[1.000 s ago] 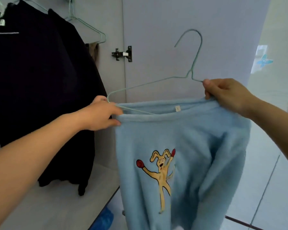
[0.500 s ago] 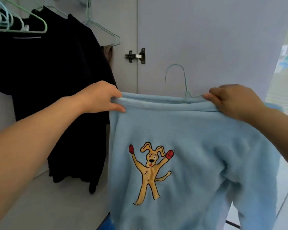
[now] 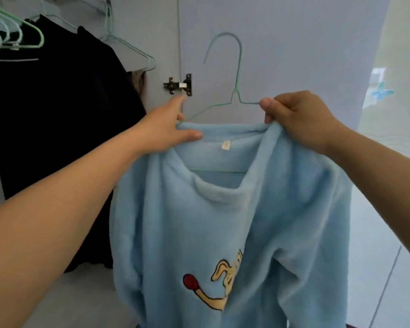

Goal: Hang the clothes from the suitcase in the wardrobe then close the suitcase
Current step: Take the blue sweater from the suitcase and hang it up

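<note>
From the head view, we hold a blue sweater up in front of the open wardrobe door, with a green wire hanger threaded into its neck. Our right hand has thumb and fingers curled tight over the right shoulder of the sweater and seems to pinch the hanger's right arm with it; the wire runs into the fist there. Our left hand lies on the left side of the collar, thumb pressing along the fabric edge and the index finger stretched out toward the hinge; the remaining fingers are hidden behind the cloth, so we cannot tell whether they clasp the wire.

The hanger's long axis runs left to right between our two hands, its lower bar showing inside the neck opening and its hook standing upright above the collar, nearer the right hand. The sweater hangs down from that line, its cartoon print low in view.

The rail sits up and to the left, with a dark garment and spare hangers on it. We judge the sweater's left shoulder not yet seated. The hook must travel left and upward to the rail, so the right hand looks best placed to carry it.
</note>
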The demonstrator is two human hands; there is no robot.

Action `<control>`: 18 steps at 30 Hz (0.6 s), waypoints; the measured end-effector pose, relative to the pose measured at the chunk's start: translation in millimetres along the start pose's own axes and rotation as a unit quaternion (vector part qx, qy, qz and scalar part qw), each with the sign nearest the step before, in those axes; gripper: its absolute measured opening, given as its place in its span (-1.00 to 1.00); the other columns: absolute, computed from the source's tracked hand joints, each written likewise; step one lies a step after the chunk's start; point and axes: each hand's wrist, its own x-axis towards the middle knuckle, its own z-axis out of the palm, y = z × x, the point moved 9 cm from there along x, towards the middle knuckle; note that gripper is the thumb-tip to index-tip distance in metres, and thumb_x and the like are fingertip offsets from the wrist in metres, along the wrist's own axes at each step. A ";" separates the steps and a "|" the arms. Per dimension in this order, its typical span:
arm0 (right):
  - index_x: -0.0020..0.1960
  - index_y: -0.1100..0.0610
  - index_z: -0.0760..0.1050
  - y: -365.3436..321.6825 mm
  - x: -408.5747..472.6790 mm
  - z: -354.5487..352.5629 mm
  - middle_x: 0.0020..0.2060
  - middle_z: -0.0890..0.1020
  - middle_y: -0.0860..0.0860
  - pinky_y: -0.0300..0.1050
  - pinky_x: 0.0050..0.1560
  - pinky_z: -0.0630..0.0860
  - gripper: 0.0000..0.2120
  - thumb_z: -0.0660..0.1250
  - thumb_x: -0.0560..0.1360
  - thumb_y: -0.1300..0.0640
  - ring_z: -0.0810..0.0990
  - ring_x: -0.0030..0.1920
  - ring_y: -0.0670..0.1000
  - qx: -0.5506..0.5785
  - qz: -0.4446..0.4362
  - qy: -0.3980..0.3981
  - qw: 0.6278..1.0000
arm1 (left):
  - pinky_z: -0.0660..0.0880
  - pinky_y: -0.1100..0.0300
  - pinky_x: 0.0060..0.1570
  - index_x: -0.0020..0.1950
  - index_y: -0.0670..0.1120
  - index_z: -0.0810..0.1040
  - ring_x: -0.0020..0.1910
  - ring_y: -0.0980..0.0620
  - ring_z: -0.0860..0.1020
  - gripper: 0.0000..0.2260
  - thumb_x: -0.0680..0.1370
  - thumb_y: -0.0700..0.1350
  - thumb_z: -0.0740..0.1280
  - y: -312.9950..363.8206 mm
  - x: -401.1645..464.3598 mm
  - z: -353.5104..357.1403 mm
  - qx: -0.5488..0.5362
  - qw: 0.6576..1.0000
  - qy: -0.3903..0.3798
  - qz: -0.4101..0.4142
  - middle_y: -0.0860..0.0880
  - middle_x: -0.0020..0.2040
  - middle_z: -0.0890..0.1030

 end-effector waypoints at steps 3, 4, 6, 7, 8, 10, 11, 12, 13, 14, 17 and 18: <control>-0.26 0.12 0.56 13.6 -5.4 -1.6 -0.31 0.57 0.04 -0.25 -0.22 0.30 -0.60 0.18 0.58 -0.12 0.47 -0.22 -0.04 0.018 0.020 0.005 1.000 | 0.36 0.13 -0.19 -0.03 -0.21 0.60 -0.24 -0.03 0.47 -0.74 0.57 0.00 0.30 16.8 -7.5 -2.1 -0.022 0.992 0.080 0.100 -0.17 -0.24 0.57; -0.28 0.17 0.54 19.2 -6.6 -5.8 -0.34 0.54 0.06 -0.21 -0.23 0.28 -0.57 0.19 0.58 -0.12 0.45 -0.25 -0.02 0.023 0.028 0.015 0.999 | 0.39 0.13 -0.17 -0.03 -0.19 0.62 -0.23 -0.03 0.50 -0.76 0.58 -0.03 0.30 20.1 -9.0 -4.8 -0.026 0.987 0.103 0.118 -0.15 -0.22 0.61; -0.38 0.19 0.41 28.6 -8.5 -13.7 -0.45 0.42 0.08 -0.13 -0.29 0.23 -0.53 0.21 0.57 -0.10 0.36 -0.32 0.03 -0.013 0.034 0.023 0.999 | 0.44 0.22 0.03 0.18 -0.09 0.61 0.00 0.04 0.60 -0.75 0.59 -0.02 0.27 32.4 -17.1 -12.8 -0.046 0.978 0.116 0.166 -0.06 0.02 0.67; -0.41 0.18 0.35 31.0 -8.1 -15.1 -0.47 0.39 0.09 -0.10 -0.29 0.22 -0.52 0.22 0.57 -0.09 0.33 -0.33 0.06 -0.052 0.025 0.014 0.998 | 0.42 0.27 0.09 0.25 -0.04 0.57 0.09 0.09 0.58 -0.70 0.59 0.02 0.23 41.6 -22.2 -15.5 -0.035 0.972 0.112 0.204 -0.02 0.11 0.65; -0.42 0.19 0.33 32.0 -7.5 -14.5 -0.47 0.40 0.11 -0.07 -0.25 0.24 -0.52 0.24 0.56 -0.08 0.33 -0.33 0.10 -0.097 0.014 0.000 0.995 | 0.43 0.26 0.09 0.29 0.01 0.55 0.11 0.09 0.57 -0.65 0.58 0.08 0.17 49.3 -25.1 -13.5 0.003 0.967 0.098 0.237 -0.01 0.14 0.65; -0.41 0.20 0.38 29.1 -4.3 -16.7 -0.46 0.43 0.14 -0.03 -0.20 0.31 -0.53 0.28 0.53 -0.10 0.35 -0.34 0.13 -0.142 -0.002 0.002 0.990 | 0.48 0.14 0.02 0.28 0.16 0.49 0.08 -0.02 0.58 -0.59 0.57 0.19 -0.01 61.3 -27.0 10.4 0.213 0.936 0.043 0.277 0.00 0.13 0.64; -0.43 0.16 0.38 26.8 -3.5 -20.7 -0.48 0.42 0.12 -0.05 -0.22 0.31 -0.54 0.30 0.51 -0.12 0.34 -0.37 0.10 -0.133 -0.004 0.017 0.991 | 0.49 0.10 -0.02 0.26 0.21 0.46 0.07 -0.07 0.58 -0.55 0.55 0.23 -0.11 69.3 -29.3 24.6 0.295 0.907 0.021 0.300 0.02 0.13 0.63; -0.46 0.09 0.35 21.1 -3.0 -23.4 -0.50 0.40 0.07 -0.10 -0.26 0.30 -0.55 0.31 0.50 -0.13 0.33 -0.40 0.06 -0.108 -0.013 0.038 0.993 | 0.50 0.08 -0.06 0.24 0.22 0.45 0.06 -0.09 0.58 -0.49 0.52 0.27 -0.18 76.2 -32.4 30.9 0.314 0.895 0.012 0.317 0.03 0.11 0.63; -0.46 0.04 0.32 18.3 -2.5 -24.1 -0.51 0.39 0.02 -0.18 -0.29 0.28 -0.56 0.30 0.50 -0.13 0.34 -0.41 0.02 -0.089 -0.019 0.051 0.995 | 0.49 0.08 -0.08 0.20 0.20 0.48 0.03 -0.10 0.59 -0.44 0.47 0.29 -0.21 80.9 -34.2 28.5 0.287 0.904 0.016 0.316 0.02 0.08 0.64; -0.45 0.02 0.32 21.8 -2.5 -21.7 -0.49 0.40 -0.03 -0.22 -0.29 0.26 -0.57 0.27 0.52 -0.13 0.36 -0.39 0.01 -0.082 -0.011 0.040 0.996 | 0.49 0.08 -0.09 0.16 0.15 0.53 -0.01 -0.09 0.59 -0.42 0.45 0.30 -0.17 81.7 -32.9 19.1 0.210 0.930 0.030 0.300 0.01 0.03 0.65; -0.20 0.13 0.51 61.8 -19.4 18.0 -0.23 0.56 0.05 -0.17 -0.06 0.35 -0.59 0.18 0.54 -0.19 0.50 -0.12 0.08 -0.186 0.121 -0.145 0.964 | 0.48 0.08 -0.06 0.04 0.00 0.62 -0.11 -0.07 0.59 -0.57 0.52 0.21 0.07 56.2 -20.9 -14.1 0.013 0.970 0.090 0.227 -0.03 -0.12 0.66; -0.05 0.20 0.57 73.6 -23.0 20.1 -0.13 0.61 0.08 -0.13 -0.02 0.39 -0.54 0.16 0.55 -0.19 0.54 -0.06 0.10 -0.202 0.150 -0.158 0.955 | 0.46 0.10 -0.06 0.03 -0.03 0.62 -0.10 -0.08 0.58 -0.65 0.57 0.14 0.14 41.8 -14.5 -18.1 0.016 0.977 0.094 0.189 -0.04 -0.14 0.65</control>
